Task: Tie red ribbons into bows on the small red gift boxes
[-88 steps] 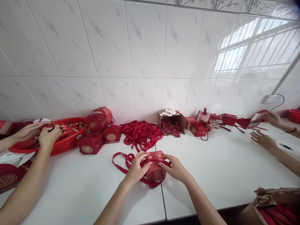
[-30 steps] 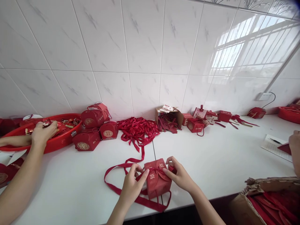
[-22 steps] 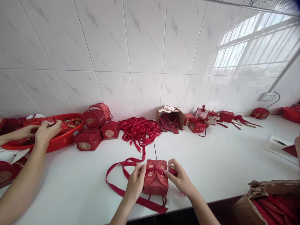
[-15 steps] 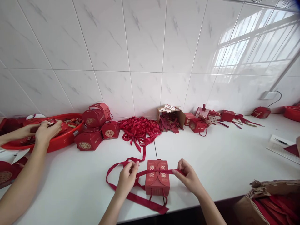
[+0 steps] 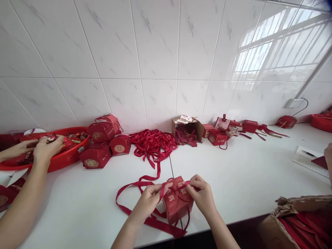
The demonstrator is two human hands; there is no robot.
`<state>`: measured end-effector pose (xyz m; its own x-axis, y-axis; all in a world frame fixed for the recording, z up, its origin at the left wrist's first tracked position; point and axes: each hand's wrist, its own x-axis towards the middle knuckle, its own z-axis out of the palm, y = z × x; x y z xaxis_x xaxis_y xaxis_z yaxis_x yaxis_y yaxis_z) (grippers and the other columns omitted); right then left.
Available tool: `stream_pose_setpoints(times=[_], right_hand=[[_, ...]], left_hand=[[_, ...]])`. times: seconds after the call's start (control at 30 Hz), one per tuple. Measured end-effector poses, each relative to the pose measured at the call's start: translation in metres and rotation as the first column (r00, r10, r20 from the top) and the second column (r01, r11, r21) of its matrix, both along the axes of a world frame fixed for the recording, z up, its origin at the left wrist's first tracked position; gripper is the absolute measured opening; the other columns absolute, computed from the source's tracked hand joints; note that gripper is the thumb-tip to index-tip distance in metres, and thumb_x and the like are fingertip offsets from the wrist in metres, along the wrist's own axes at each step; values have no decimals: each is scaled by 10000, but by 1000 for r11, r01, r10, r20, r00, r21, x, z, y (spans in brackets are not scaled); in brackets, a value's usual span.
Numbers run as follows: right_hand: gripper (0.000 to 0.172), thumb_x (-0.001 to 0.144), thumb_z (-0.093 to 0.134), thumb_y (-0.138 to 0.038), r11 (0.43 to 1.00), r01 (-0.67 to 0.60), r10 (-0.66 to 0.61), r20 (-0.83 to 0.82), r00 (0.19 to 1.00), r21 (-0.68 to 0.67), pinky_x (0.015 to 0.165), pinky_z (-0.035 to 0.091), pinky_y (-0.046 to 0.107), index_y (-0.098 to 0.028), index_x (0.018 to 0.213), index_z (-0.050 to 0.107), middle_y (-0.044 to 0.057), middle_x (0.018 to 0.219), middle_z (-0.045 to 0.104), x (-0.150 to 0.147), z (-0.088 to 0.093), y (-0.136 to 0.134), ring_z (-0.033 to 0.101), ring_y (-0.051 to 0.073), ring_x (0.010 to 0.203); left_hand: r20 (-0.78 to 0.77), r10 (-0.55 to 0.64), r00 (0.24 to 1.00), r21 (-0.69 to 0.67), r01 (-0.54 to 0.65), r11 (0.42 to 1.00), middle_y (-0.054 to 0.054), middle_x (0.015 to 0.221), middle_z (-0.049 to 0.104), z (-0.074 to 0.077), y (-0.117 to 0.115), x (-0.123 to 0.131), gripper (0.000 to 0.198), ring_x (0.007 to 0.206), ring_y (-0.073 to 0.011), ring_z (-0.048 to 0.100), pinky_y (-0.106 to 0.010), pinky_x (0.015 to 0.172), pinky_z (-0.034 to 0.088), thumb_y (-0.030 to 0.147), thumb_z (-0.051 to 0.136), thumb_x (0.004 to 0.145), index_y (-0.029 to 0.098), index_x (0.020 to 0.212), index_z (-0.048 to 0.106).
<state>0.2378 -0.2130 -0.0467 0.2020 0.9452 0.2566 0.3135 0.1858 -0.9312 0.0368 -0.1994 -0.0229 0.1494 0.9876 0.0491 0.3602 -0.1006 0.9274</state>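
Head view, near to far. Small red box (image 5: 177, 204) sits tilted at the near edge of the white desk (image 5: 246, 173), on the seam between the two tops, directly between both hands. Left hand (image 5: 149, 200) is just left of the box and right hand (image 5: 201, 195) just right of it, about equally close. Each hand is closed in a fingertip pinch on the ribbon (image 5: 155, 223). The pinched span runs left to right across the box lid. The free length loops out on the desk to the left of the left hand, then comes back along the desk edge in front of the box. I cannot tell whether a knot has formed on the lid. Lower right, off the desk: an open cardboard carton (image 5: 290, 204) holding red pieces. Mid-desk is bare around the box. Further back on the left, a co-worker's hand (image 5: 48, 147) reaches into a red basin (image 5: 64, 159), with a cluster of closed boxes (image 5: 95, 157) just right of it. Behind centre lies a heap of ribbons (image 5: 153, 142), one strand trailing toward the loop. A small carton (image 5: 198, 128) lies tipped against the tiled wall (image 5: 155, 52). Another person's hand (image 5: 328, 152) shows at the right edge, well apart.
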Motion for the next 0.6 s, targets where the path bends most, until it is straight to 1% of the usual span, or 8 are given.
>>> stream_pose_setpoints(times=[0.03,0.1,0.17,0.23,0.33,0.4,0.5,0.6], right_hand=[[317,764,628,-406,997,-68,67,-32,997,-23,545,376,310,-210,516,608,39,657,494,-4,3,-1,462,172,596],[276,761,644,-391,978,-192,187,-62,980,-76,572,400,304,-205,558,662,38,672,516,-11,10,-1,488,171,622],[248,755,659,-367,954,-276,270,-59,961,-117,615,425,299,-201,573,681,37,688,542,-15,15,0,519,174,661],[203,740,668,-323,935,-323,319,-53,946,-145,646,435,289,-196,582,684,38,724,573,-17,19,1,546,176,703],[104,688,640,-196,921,-342,341,-39,939,-189,617,416,262,-180,586,653,22,747,575,-15,24,2,531,147,675],[94,643,597,-127,909,-361,363,-31,931,-208,600,400,246,-169,559,598,6,732,553,-11,28,3,508,126,649],[63,611,561,-109,881,-410,416,-26,909,-235,596,395,235,-161,577,573,-6,740,527,-8,31,4,501,110,640],[28,614,557,-136,854,-438,457,2,889,-281,568,374,229,-156,598,566,-9,766,515,-6,30,8,486,101,630]], left_hand=[[-26,-28,999,51,29,998,-2,635,560,-2,-3,6,284,554,-125,517,-253,559,479,385,580,812,192,628,679],[-113,-123,986,123,137,983,-22,764,554,-5,-7,17,230,637,-147,550,-265,616,498,308,502,856,223,784,703],[-239,-85,967,214,138,967,-46,867,541,-9,-11,23,263,669,-160,572,-272,608,503,246,443,870,248,918,702],[-335,-63,940,271,160,949,-64,943,533,-10,-14,25,318,687,-165,591,-269,582,501,189,404,869,259,997,687],[-365,-92,926,325,219,920,-68,968,517,-11,-15,22,314,687,-152,588,-256,561,495,145,377,874,233,960,666],[-354,-137,925,367,272,890,-58,948,503,-12,-13,19,281,697,-141,576,-252,586,496,143,371,893,210,888,644],[-360,-193,913,429,346,834,-45,925,485,-14,-8,14,261,708,-124,553,-244,614,483,136,388,908,195,815,625],[-362,-253,897,441,404,801,-35,911,480,-15,-2,10,267,708,-108,538,-228,620,466,137,412,923,188,781,633]])
